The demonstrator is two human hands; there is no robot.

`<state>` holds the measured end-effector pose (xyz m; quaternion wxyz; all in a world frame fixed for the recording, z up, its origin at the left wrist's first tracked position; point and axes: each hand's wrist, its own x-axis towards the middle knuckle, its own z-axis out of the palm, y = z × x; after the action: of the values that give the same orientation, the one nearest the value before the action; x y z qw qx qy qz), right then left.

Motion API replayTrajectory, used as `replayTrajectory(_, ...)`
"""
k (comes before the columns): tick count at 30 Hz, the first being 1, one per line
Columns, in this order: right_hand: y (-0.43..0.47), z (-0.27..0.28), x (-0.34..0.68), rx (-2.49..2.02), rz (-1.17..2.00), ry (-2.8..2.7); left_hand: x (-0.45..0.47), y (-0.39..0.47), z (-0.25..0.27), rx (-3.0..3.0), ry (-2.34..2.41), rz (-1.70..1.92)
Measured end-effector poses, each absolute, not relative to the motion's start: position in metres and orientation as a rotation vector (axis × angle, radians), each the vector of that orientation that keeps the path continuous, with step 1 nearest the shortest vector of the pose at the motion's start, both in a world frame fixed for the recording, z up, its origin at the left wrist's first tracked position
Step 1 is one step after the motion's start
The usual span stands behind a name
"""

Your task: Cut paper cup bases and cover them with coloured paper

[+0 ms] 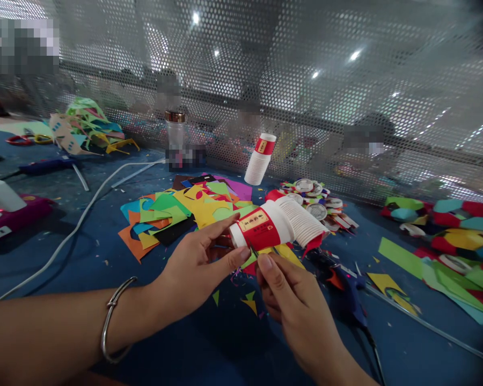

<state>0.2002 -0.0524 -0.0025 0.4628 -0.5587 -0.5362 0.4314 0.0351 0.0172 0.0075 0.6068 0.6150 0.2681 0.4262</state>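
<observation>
A paper cup (263, 224) with a red band and a gold label lies tilted sideways in my left hand (209, 257), fingers behind its left end and thumb along its lower edge. Directly behind the cup's right end is a slanting stack of white paper cups (306, 221); whether the two are joined I cannot tell. My right hand (292, 295) is closed in a pinch just below the cup. A thin dark bit shows at its fingertips, too small to name. Another cup stack (260, 161), topped by a red-banded cup, stands farther back.
Coloured paper scraps (177, 206) cover the middle of the blue table. A blue glue gun (352, 295) with its cord lies right, beside paper sheets (446, 273). Decorated round pieces (316, 201) are piled behind. A bottle (176, 134), white cable (84, 214) and purple power strip (20, 217) occupy the left.
</observation>
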Motion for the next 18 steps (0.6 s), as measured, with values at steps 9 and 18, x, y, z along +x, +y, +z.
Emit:
replayTrajectory(9,-0.0541,0.0013,0.1961,-1.367,1.041,-1.29,0.0345,0.0154,0.0053,1.507,0.691,1.01)
replayTrajectory(18,-0.0528,0.0041,0.1917,-1.38,0.985,-1.259,0.0359,0.0132,0.0022,1.531,0.701,1.048)
